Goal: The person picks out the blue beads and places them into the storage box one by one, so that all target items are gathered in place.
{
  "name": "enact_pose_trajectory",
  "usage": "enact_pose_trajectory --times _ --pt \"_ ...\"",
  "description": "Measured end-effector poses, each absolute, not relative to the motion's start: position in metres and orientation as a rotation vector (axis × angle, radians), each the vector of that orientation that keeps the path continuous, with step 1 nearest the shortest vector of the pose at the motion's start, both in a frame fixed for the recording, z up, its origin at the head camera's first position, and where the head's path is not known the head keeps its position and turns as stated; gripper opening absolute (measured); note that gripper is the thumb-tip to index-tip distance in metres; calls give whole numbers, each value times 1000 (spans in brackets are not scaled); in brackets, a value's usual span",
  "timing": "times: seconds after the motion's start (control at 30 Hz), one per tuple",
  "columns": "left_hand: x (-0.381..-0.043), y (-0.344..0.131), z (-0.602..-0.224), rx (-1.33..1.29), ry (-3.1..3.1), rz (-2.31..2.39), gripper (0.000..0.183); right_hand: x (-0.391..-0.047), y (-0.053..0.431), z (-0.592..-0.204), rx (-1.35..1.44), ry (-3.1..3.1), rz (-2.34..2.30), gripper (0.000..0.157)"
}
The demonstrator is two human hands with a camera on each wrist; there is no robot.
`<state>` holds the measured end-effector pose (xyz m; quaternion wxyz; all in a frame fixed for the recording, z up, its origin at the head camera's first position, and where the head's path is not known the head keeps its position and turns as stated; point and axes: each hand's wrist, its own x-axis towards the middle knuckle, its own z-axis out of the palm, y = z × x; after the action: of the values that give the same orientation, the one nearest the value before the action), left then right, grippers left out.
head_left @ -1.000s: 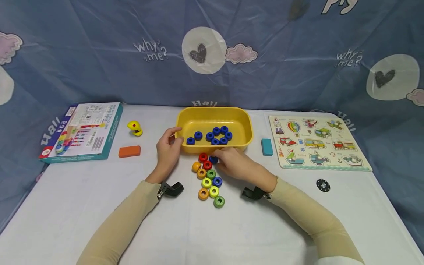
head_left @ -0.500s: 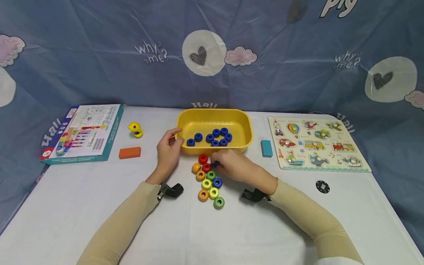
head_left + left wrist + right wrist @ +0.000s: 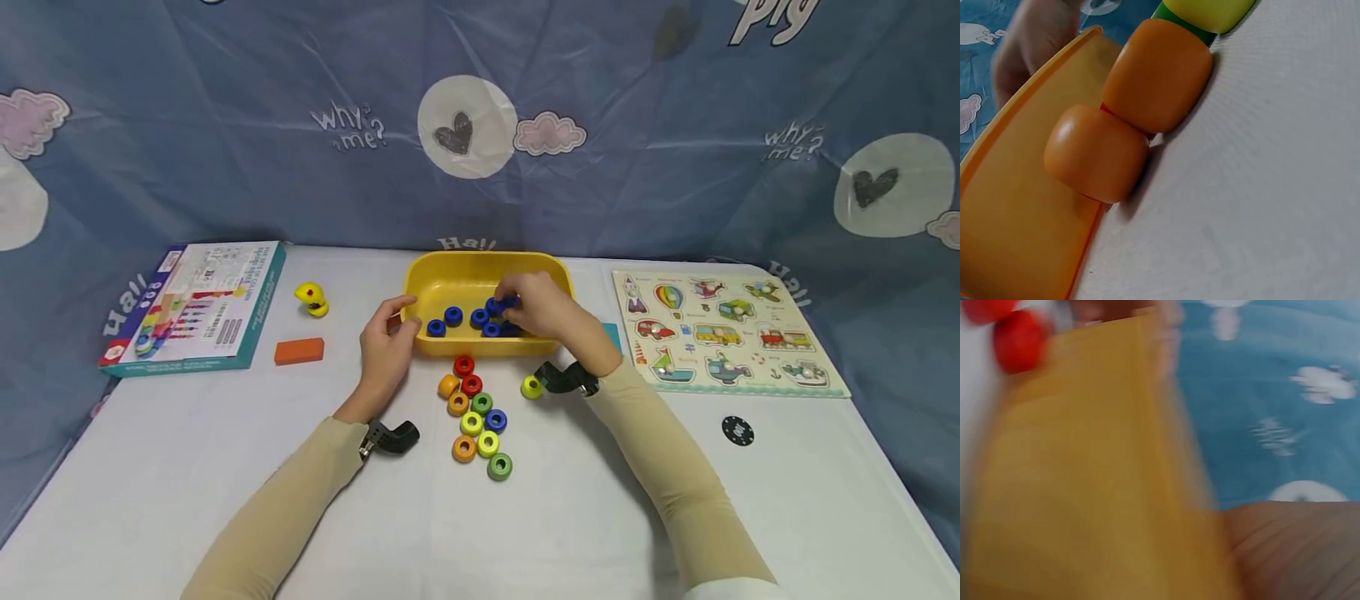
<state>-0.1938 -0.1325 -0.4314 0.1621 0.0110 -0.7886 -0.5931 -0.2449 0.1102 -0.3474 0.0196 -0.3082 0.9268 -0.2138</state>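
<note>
In the head view my left hand (image 3: pixel 386 350) grips the left end of the yellow tray (image 3: pixel 487 345), fingertips at its rim. My right hand (image 3: pixel 551 310) is over the right part of the tray, pinching a blue bead (image 3: pixel 509 302) just above other blue beads (image 3: pixel 453 316) lying inside. In front of the tray lies a group of ring-shaped beads: red (image 3: pixel 463 366), orange (image 3: pixel 463 449), yellow (image 3: pixel 487 443), green (image 3: pixel 499 467) and one blue. Two orange beads (image 3: pixel 1159 75) show large in the left wrist view, beside the tray wall. Motion blurs the right wrist view.
At the left are a boxed toy (image 3: pixel 195 308), a yellow duck figure (image 3: pixel 312 298) and an orange block (image 3: pixel 299 351). On the right lie a picture puzzle board (image 3: pixel 731 333), a black chip (image 3: pixel 738 431) and a blue block (image 3: pixel 613 335) partly behind the right arm. A patterned cloth hangs behind.
My right hand has lifted a blue bead from the group in front and carried it over the wall into the tray. A yellow bead near the right wrist has come into sight. The left hand stays put.
</note>
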Motion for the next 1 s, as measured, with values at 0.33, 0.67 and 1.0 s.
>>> enact_pose_trajectory --times 0.33,0.67,1.0 --pt "-196 -131 -431 6 -2229 -1671 33 -254 108 -367 -927 2895 -665 22" --pt "-194 -132 -432 21 -2252 -1660 33 -260 104 -377 -863 2871 -714 26" --pt "-194 -132 -432 18 -2250 -1675 33 -258 108 -377 -879 2928 -687 14"
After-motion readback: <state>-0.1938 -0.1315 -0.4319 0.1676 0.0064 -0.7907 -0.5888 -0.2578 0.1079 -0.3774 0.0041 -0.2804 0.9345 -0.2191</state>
